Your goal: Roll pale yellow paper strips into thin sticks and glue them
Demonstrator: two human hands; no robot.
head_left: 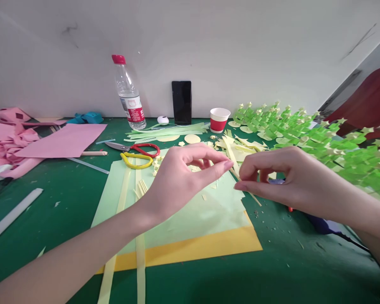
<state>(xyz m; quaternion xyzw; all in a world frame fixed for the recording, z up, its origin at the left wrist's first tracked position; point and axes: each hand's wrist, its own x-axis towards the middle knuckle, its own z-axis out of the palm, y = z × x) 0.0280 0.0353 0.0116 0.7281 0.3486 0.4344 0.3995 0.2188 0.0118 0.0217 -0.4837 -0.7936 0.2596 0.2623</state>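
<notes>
Two bare hands work fingertip to fingertip above a pale green sheet (pixel 190 223), the left hand (pixel 177 181) with thumb and forefinger brought together in a narrow pinch, the right hand (pixel 278 171) with its thumb and curled forefinger close together too. Whether either one grips a small piece, I cannot tell. Nearest the fingertips, a pale yellow strip (pixel 231 155) lies among the paper scraps (pixel 248 145) just behind them, and a thin stick (pixel 256 200) pokes out below the right hand.

A light pinch should suit such thin paper, since pressing hard would likely crease it; both wrists are best kept level and the tips near each other.

The scraps crowd the spot behind the fingers and could hide a small piece. Scissors (pixel 136 161) lie at the sheet's far left edge, a red and white cup (pixel 220 121) and a phone (pixel 181 102) stand by the wall, and under the right forearm a dark blue tool (pixel 321 223) could catch a sleeve or wrist
</notes>
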